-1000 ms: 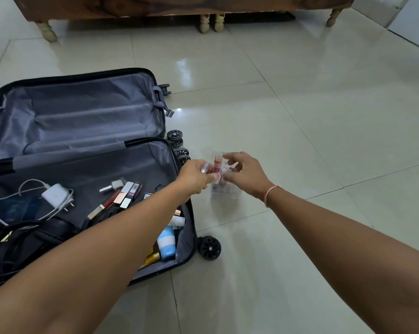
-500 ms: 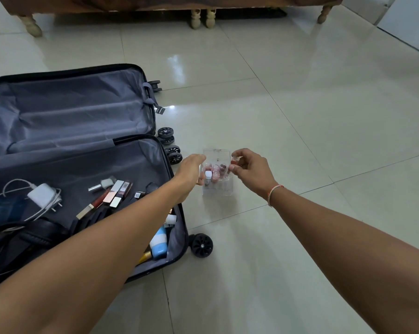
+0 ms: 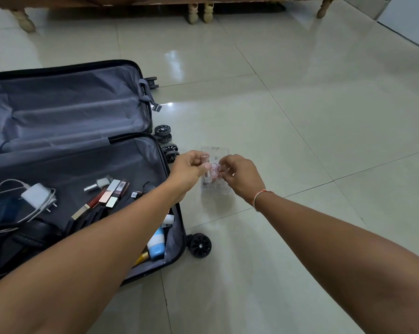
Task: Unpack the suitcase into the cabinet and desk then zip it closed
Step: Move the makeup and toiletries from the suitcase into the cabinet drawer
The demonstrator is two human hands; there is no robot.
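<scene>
The black suitcase [image 3: 177, 213] lies open on the floor at the left, its near half holding lipsticks [image 3: 107, 196], a white charger [image 3: 36, 195], a blue-and-white bottle [image 3: 156, 244] and a dark bag [image 3: 22, 237]. Just right of it a clear plastic organizer [image 3: 215, 190] stands on the tiles with small pink tubes [image 3: 214, 173] inside. My left hand [image 3: 189, 169] pinches a clear tube [image 3: 205, 162] upright over the organizer. My right hand [image 3: 242, 177] pinches at one of the pink tubes from the other side.
The suitcase's far half [image 3: 71, 112] shows only grey lining and a strap. Its black wheels [image 3: 200, 244] stick out toward the organizer. A wooden piece of furniture on turned legs [image 3: 198, 13] runs along the far side. Glossy tiles stretch to the right.
Both hands have come off the organizer's sides and closed in over its top. My left hand now holds a clear tube upright there.
</scene>
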